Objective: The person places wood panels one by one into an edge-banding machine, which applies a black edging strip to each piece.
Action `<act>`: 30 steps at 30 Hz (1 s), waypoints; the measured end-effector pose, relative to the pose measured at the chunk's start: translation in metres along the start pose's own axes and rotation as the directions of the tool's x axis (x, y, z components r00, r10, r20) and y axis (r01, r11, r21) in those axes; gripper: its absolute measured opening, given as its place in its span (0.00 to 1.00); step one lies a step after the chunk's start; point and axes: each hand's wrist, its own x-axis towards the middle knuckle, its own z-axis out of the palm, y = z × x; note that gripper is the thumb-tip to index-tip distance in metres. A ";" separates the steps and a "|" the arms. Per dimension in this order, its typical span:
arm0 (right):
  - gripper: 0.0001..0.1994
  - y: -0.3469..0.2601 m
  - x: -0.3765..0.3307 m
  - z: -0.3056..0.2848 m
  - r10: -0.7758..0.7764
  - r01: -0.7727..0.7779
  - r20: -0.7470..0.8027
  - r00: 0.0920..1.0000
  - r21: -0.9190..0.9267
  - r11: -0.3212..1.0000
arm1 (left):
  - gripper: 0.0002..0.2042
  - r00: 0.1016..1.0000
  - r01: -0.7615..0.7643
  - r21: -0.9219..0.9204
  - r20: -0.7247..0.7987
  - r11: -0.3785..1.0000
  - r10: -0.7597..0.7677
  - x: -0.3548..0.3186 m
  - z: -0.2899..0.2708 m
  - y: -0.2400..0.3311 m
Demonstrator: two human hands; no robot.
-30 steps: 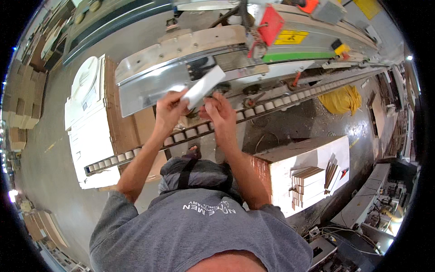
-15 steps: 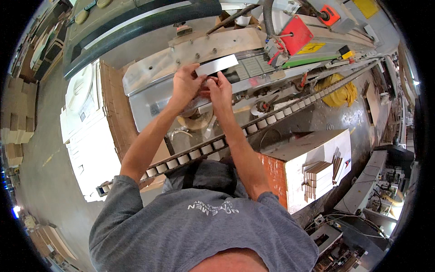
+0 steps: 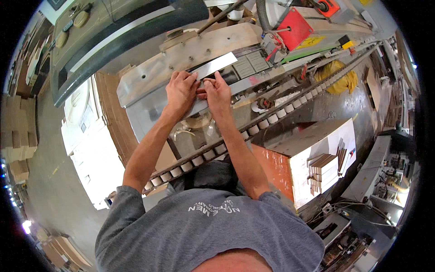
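Note:
A flat white strip [image 3: 216,66] lies slantwise along the metal bed of an edge-working machine, just beyond my hands. My left hand [image 3: 181,92] is closed at the strip's near left end, its fingertips on that end. Close beside it, my right hand [image 3: 217,94] has curled fingers, with the index finger reaching up to the strip's lower edge. Whatever may be between the right fingers is hidden. Under both hands runs the grey metal ledge [image 3: 147,115] of the machine, and grey slatted pads [image 3: 253,64] continue past the strip's right end.
A roller rail [image 3: 231,142] crosses between my body and the machine. White-faced panels [image 3: 88,149] are stacked at left; a box-like stack [image 3: 312,145] holds small board pieces at right. A red plate [image 3: 293,28] and hose [image 3: 263,16] stand beyond, and a yellow bag [image 3: 337,78] lies on the floor.
The strip has come down lower and flatter against the machine bed. My left hand has shifted slightly left and down, and the right fingers have curled closer in. The view has turned a little.

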 end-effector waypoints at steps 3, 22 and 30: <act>0.22 -0.002 0.000 -0.001 0.054 -0.055 -0.026 0.998 -0.046 0.997 | 0.12 1.000 0.011 -0.007 -0.004 1.000 -0.011 0.000 0.005 -0.002; 0.16 -0.012 0.028 -0.023 -0.071 0.093 0.101 0.992 -0.241 0.966 | 0.05 0.994 -0.070 -0.065 -0.088 0.995 0.064 0.021 0.024 0.010; 0.05 -0.040 0.044 -0.048 -0.019 0.023 0.019 1.000 -0.204 0.979 | 0.05 0.991 -0.122 -0.033 -0.062 0.992 0.120 0.044 0.056 0.030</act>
